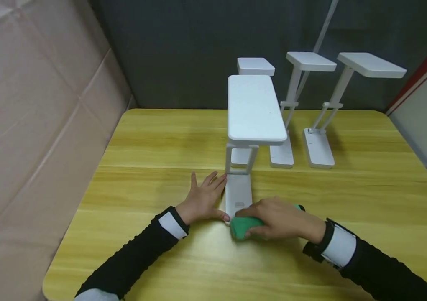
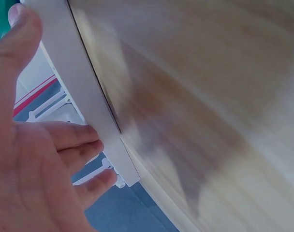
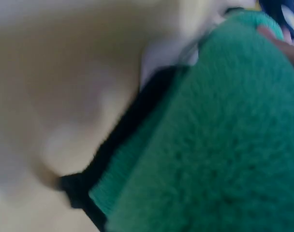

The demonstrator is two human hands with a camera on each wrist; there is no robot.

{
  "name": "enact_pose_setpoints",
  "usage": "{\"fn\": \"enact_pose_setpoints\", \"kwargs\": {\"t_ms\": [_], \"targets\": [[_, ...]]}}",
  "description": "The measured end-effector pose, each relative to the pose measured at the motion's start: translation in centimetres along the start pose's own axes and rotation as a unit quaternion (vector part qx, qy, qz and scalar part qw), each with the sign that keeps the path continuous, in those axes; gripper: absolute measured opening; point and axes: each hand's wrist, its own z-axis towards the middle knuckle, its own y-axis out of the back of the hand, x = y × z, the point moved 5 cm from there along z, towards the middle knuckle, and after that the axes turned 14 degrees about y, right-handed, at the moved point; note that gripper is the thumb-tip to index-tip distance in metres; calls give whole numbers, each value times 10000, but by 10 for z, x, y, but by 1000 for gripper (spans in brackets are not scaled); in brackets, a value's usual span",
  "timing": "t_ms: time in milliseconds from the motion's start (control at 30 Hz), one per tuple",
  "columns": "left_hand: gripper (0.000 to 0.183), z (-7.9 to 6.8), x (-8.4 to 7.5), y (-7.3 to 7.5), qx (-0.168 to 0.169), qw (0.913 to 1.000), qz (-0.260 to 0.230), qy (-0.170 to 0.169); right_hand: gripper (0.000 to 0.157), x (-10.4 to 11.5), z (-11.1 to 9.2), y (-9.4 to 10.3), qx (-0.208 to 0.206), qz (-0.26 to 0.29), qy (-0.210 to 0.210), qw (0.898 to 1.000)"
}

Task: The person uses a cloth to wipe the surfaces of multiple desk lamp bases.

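Observation:
A white folding desk lamp (image 1: 238,190), its flat rectangular head (image 1: 255,108) raised on a short twin-bar arm, stands in front of me. My left hand (image 1: 203,200) is spread along the base's left side, thumb by the front corner and straight fingertips against the edge farther back. In the left wrist view, that thumb and the fingers touch the side of the base (image 2: 81,72). My right hand (image 1: 279,217) grips a bunched green cloth (image 1: 241,228) at the front end of the base. Up close, the cloth (image 3: 200,145) is fuzzy with a black border.
Behind the lamp stand more white lamps: one partly hidden straight behind it (image 1: 255,66), a second (image 1: 282,152) to its right and a third (image 1: 318,148) farther right. The wooden table (image 1: 141,146) meets a dark backdrop, with a pale padded wall (image 1: 40,125) at left.

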Motion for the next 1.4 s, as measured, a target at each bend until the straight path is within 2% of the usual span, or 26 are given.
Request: {"fn": "enact_pose_setpoints", "kwargs": {"t_ms": [33,100,200,300,333,467,600,900,1067,1167,1300,1400], "targets": [[108,1,0,0,-14,10000,9,1,41,-7,1,7,-171,-114,-61,9998],[108,2,1,0,-1,10000,33,26,42,-24,4,22,-552,-713,-318,9954],[108,2,2,0,29,10000,49,56,46,-46,8,30,-955,-1875,-713,9750],[108,0,1,-1,85,9999,60,53,47,-56,10,20,-1167,-2513,-894,9567],[108,0,1,-1,74,9999,54,46,47,-58,10,16,-1206,-2491,-934,9564],[108,0,0,1,-12,10000,62,32,44,-54,6,9,-1250,-2039,-1007,9657],[109,0,-1,1,3,9999,132,65,44,-39,-4,5,-1089,-1766,-886,9742],[108,0,-1,-1,-24,9998,176,33,43,-5,-27,-21,-663,-1152,-583,9894],[107,3,1,-1,65,10000,11,-54,44,3,-35,-27,-346,-278,-488,9978],[102,4,-6,0,104,9990,-80,-417,47,5,-41,-20,-577,-45,-575,9967],[90,0,-26,2,-47,9908,-190,-1341,47,2,-52,2,-1266,-382,-757,9883],[81,-5,-38,-2,-208,9838,-17,-1779,48,-2,-58,12,-1384,-590,-886,9846]]}}
